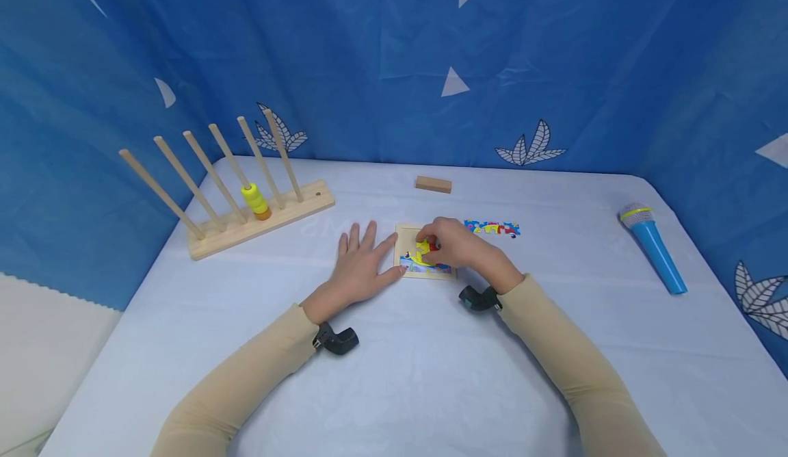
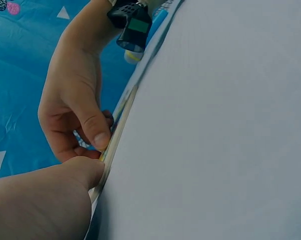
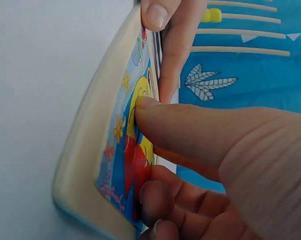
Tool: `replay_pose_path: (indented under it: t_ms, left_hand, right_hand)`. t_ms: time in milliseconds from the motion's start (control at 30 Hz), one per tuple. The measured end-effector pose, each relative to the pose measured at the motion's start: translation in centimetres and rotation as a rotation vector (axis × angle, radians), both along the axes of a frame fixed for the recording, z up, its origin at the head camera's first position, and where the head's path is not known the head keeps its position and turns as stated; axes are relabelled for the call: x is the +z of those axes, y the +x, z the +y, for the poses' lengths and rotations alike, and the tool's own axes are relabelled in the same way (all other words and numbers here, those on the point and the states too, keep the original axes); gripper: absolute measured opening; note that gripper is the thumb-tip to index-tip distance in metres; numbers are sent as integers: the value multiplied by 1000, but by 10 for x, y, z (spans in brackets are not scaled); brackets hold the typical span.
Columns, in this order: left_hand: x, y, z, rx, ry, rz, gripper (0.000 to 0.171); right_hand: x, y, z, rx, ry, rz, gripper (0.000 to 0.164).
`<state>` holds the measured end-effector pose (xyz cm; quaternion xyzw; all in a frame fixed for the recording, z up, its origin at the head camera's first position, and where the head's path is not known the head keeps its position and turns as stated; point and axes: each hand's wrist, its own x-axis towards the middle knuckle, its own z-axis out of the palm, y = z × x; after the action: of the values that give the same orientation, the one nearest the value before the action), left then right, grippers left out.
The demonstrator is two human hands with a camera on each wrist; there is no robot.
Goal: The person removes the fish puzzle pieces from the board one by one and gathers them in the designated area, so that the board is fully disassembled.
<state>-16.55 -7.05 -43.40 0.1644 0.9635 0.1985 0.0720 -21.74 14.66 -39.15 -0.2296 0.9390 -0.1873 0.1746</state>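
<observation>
Well, fingers cover much of the little puzzle

From the head view, the left hand (image 1: 360, 269) lies with fingers spread, thumb and forefinger at the edge of the puzzle board (image 1: 403, 241). The right hand (image 1: 458, 243) pinches a yellow puzzle piece (image 1: 423, 249) inside the board's rim and hides the far right corner. A colourful strip of pieces (image 1: 492, 228) lies just beyond, too small to read.

In the left wrist view the board is nearly edge-on, its picture barely visible; the left hand is cut off, and a wrist device (image 2: 133, 30) partly covers the microphone (image 2: 157, 27).

In the right wrist view, the right thumb covers part of the yellow; the forefinger's tip is hidden. The left hand is cropped above.
</observation>
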Motion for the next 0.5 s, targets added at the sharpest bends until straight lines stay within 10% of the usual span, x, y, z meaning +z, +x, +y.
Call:
replay_pose_path:
  t_ms: [500]
  left_hand:
    - [1,0,0,-1,3,-3,73]
  right_hand:
    - [-1,2,0,-18,-34,-1,37]
